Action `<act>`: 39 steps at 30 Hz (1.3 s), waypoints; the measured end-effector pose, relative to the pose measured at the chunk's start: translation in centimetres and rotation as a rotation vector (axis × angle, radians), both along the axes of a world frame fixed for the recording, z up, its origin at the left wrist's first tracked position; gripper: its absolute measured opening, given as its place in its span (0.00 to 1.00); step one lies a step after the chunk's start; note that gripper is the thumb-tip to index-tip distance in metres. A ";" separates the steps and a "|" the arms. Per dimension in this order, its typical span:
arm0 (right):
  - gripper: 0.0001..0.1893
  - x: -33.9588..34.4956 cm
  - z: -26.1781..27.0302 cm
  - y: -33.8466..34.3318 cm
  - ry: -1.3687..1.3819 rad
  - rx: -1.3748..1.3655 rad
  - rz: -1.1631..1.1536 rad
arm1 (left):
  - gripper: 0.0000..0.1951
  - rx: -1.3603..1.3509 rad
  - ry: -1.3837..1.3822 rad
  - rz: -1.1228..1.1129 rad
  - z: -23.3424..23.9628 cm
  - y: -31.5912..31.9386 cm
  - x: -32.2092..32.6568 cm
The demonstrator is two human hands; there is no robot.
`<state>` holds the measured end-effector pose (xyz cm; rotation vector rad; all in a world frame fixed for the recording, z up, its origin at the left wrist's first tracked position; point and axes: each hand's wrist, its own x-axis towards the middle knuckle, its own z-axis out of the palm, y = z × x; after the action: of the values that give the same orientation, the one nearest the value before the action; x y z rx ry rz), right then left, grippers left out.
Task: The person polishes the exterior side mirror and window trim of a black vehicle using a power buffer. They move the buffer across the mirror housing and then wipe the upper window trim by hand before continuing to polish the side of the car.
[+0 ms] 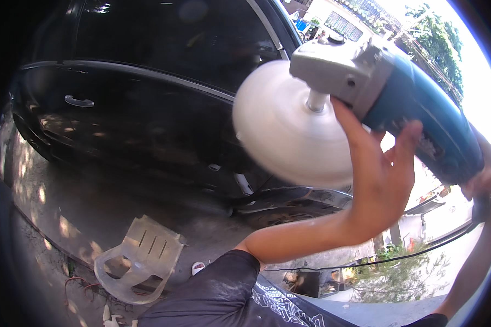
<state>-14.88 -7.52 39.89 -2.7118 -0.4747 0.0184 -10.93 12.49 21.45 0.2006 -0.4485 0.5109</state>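
A teal rotary polisher point(425, 102) with a metal gear head point(331, 65) is held up across the right of the view. Its round white polishing pad point(286, 126) looks blurred and faces the side of a black car point(147, 135). My left hand point(380, 175) grips the polisher from below, just behind the gear head, with one finger reaching toward the pad's spindle. At the right rim, my right hand point(476, 184) holds the rear end of the tool, partly hidden by its body. Whether the pad touches the car cannot be told.
A worn plastic chair point(143, 261) stands on the concrete ground below the car door. A black cable point(388, 261) runs behind my left arm. The car's door handle point(79, 101) is at left. Plants point(405, 274) and a house point(343, 24) lie beyond.
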 end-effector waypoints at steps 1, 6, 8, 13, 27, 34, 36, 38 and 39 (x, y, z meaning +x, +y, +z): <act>0.61 -0.1 0.0 0.6 -0.002 0.008 -0.019 | 0.40 -0.040 -0.019 0.008 0.3 0.1 0.8; 0.59 -0.5 0.7 1.4 -0.009 0.062 -0.111 | 0.40 0.096 -0.083 0.033 0.7 -0.3 4.3; 0.59 0.1 0.6 1.3 -0.009 0.067 -0.104 | 0.41 0.071 0.000 0.010 0.8 0.3 3.1; 0.57 -0.6 1.0 1.9 -0.041 0.023 -0.089 | 0.43 -0.054 0.042 0.047 0.4 0.3 -0.7; 0.49 3.5 0.8 5.4 0.169 0.285 -0.255 | 0.42 0.133 0.015 0.020 0.7 -4.3 10.6; 0.49 7.9 -2.0 -1.3 0.283 0.471 -0.241 | 0.38 0.365 0.219 0.146 -0.9 -8.0 13.8; 0.50 8.9 -3.4 -4.1 0.328 0.558 -0.240 | 0.37 0.424 0.238 0.232 -1.4 -8.7 14.0; 0.51 9.2 -5.4 -6.1 0.351 0.635 -0.214 | 0.38 0.485 0.243 0.285 -2.1 -9.3 13.6; 0.52 9.6 -6.7 -7.2 0.363 0.677 -0.194 | 0.39 0.513 0.249 0.325 -2.8 -9.7 13.0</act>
<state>-5.30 -14.70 33.21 -2.0143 -0.0784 0.2463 2.11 2.83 18.66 0.8312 -0.2962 0.6722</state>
